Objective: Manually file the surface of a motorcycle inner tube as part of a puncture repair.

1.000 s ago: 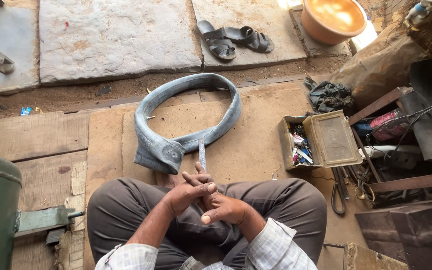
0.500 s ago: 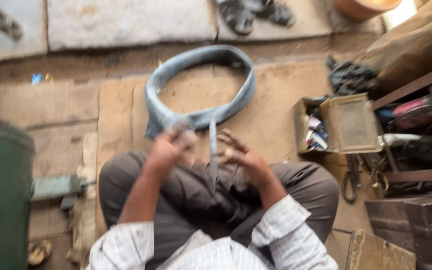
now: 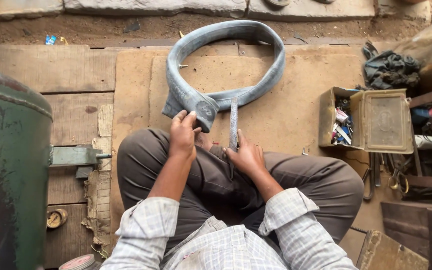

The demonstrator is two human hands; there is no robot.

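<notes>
A grey rubber inner tube lies looped on a wooden board in front of my crossed legs. Its folded end, with a round patch, rests near my knees. My left hand grips that folded end with the fingers curled over it. My right hand holds a long flat metal file upright by its lower end, just right of the fold. A small valve stem sticks out of the tube's left side.
A large green metal tank stands at the left, with a bracket toward my leg. At the right sits an open metal box of small parts; a dark rag and pliers lie nearby.
My hands have separated and reached forward from my lap. The left hand has taken hold of the tube's folded end; the right holds the file upright beside it. The view tilted down.
</notes>
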